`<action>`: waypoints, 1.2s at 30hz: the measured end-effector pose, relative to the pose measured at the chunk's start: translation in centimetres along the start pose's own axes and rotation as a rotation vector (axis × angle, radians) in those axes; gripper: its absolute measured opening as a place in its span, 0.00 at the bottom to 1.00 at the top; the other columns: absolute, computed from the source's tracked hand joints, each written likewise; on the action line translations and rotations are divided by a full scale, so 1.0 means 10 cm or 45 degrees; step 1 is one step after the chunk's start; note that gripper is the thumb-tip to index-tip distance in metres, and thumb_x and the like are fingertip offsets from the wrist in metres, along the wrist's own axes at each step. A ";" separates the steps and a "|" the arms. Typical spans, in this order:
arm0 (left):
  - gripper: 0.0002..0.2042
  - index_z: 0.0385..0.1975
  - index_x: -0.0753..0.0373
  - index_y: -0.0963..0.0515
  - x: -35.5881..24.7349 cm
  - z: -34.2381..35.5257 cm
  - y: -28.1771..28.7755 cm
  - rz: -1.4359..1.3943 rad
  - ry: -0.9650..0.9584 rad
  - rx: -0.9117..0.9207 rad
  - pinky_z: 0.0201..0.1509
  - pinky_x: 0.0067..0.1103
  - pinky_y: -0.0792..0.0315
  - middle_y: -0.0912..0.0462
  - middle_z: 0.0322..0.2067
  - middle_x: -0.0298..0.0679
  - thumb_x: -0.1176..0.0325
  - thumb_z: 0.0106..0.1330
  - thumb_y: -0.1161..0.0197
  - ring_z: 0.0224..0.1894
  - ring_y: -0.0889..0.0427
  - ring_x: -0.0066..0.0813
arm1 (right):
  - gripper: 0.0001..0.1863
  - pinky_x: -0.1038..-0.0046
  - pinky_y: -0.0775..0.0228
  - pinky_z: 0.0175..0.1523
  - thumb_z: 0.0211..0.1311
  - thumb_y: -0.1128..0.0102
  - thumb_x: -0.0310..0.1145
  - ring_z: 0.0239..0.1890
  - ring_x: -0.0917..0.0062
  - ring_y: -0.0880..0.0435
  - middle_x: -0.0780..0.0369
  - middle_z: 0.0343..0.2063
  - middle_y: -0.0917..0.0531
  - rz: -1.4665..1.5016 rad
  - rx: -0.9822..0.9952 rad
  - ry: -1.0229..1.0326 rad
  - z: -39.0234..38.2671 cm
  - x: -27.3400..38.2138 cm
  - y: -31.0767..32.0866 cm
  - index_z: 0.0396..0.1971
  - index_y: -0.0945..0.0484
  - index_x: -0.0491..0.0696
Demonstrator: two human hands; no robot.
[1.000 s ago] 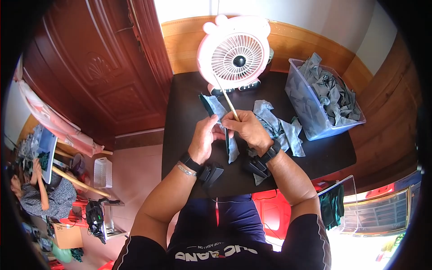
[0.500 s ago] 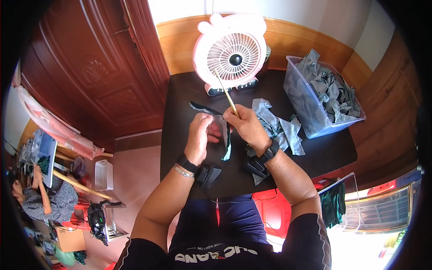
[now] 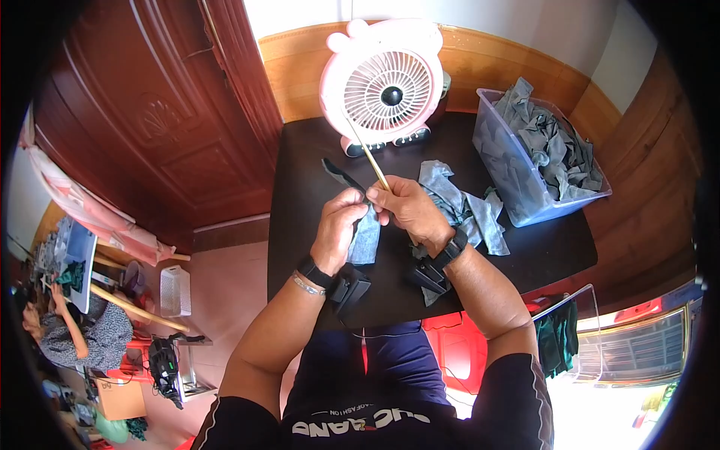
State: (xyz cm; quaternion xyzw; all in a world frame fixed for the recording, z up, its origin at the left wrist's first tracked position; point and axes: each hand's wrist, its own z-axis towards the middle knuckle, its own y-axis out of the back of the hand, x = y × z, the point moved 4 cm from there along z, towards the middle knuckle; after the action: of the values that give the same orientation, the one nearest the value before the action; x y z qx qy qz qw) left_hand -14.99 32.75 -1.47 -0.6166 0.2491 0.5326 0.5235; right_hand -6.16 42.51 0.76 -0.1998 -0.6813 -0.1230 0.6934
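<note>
My left hand (image 3: pixel 334 231) is closed on a narrow strip of cloth (image 3: pixel 364 238), its thumb and fingers pinching the upper middle. The strip's blue-grey part hangs below the fingers, and its dark end (image 3: pixel 335 172) sticks out up and to the left. My right hand (image 3: pixel 417 212) is closed round the lower end of a thin, pale gold stick (image 3: pixel 370 156), which slants up toward the fan. The right fingertips meet the left ones at the cloth; whether they also grip it is hidden. Just right of my right hand lies a loose heap of grey-blue cloth pieces (image 3: pixel 484 223).
A pink fan (image 3: pixel 331 94) stands at the back of the dark table (image 3: pixel 300 157). A clear bin (image 3: pixel 501 176) heaped with grey cloth pieces occupies the right. Black devices hang at both wrists (image 3: pixel 349 289). At far left another person (image 3: pixel 90 334) handles dark cloth.
My left fingers have closed on the strip, whose hanging part now shows its blue-grey face. My hands have come together, and the stick has shifted slightly left.
</note>
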 end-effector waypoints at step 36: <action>0.05 0.34 0.61 0.28 -0.05 -0.03 0.03 0.075 -0.014 -0.214 0.29 0.13 0.36 0.27 0.28 0.29 0.68 0.62 0.48 0.28 0.29 0.15 | 0.08 0.69 0.33 0.28 0.51 0.40 0.32 0.20 0.68 0.23 0.56 0.17 0.24 -0.731 -0.191 0.348 -0.12 0.22 -0.07 0.24 0.24 0.41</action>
State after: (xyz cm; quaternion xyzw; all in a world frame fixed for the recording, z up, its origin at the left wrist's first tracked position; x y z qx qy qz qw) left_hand -15.25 32.22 -1.12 -0.6480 0.2184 0.5702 0.4554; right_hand -5.31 41.62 3.01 -0.0317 -0.5993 -0.3892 0.6988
